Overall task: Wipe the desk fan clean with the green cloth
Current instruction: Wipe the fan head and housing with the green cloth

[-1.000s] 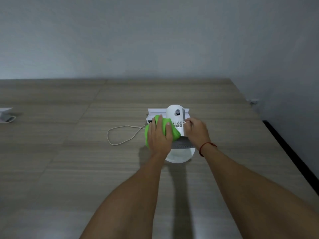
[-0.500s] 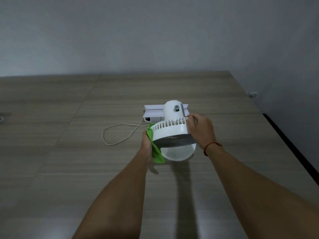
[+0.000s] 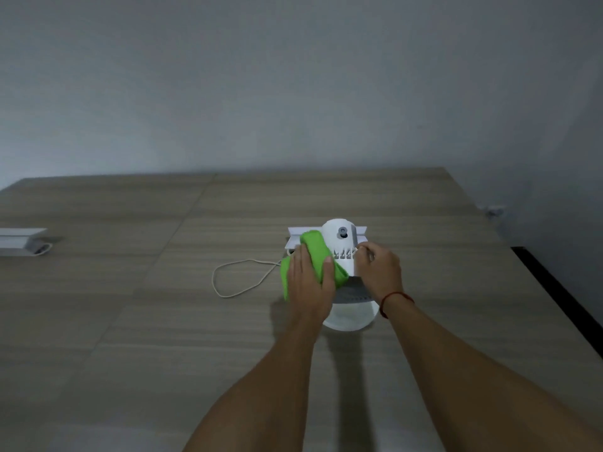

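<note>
Green cloth [image 3: 321, 252] pressed on desk fan [image 3: 339, 236]

Left hand [image 3: 308, 285] fingers flat atop cloth; right hand [image 3: 378, 272] fingers closed on fan's rim.

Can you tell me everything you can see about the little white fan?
The fan is small, white and looks like plastic. It stands on a round base on the wooden table, with its slotted head tipped forward. A dark knob sits on its rounded back, and a thin white cord loops away to the left. The left hand presses a green cloth over its left side, while the right hand grips its right edge.
</note>
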